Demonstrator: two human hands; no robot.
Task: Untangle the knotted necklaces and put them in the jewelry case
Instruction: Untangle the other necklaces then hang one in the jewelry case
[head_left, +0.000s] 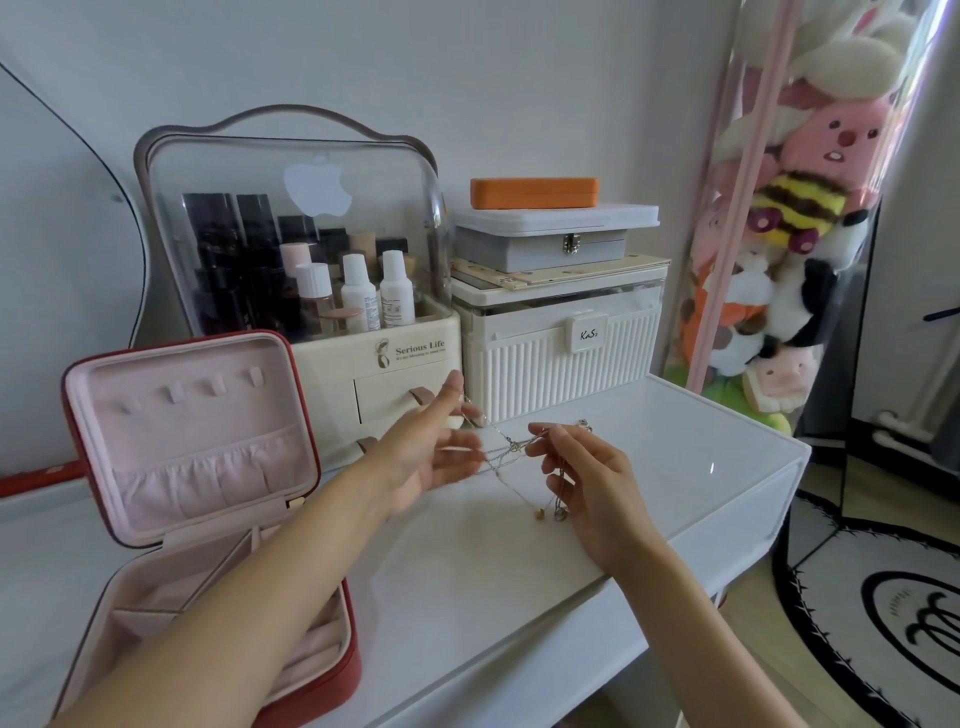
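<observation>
Thin silver necklaces (506, 449) hang tangled between my two hands above the white tabletop (675, 467). My left hand (431, 447) is spread, with a chain pinched at the thumb and forefinger near the cream organizer. My right hand (582, 467) pinches the chains from the right; small pendants (550, 513) dangle below it. The red jewelry case (208, 467) with pink lining stands open at the left, its lid upright and its tray compartments partly hidden by my left forearm.
A cream cosmetics organizer (374, 364) with a clear dome stands behind my hands. Next to it is a white ribbed box (561, 353) stacked with a grey box and an orange case (535, 193). The table's edge runs at the right, by a tube of plush toys (779, 234).
</observation>
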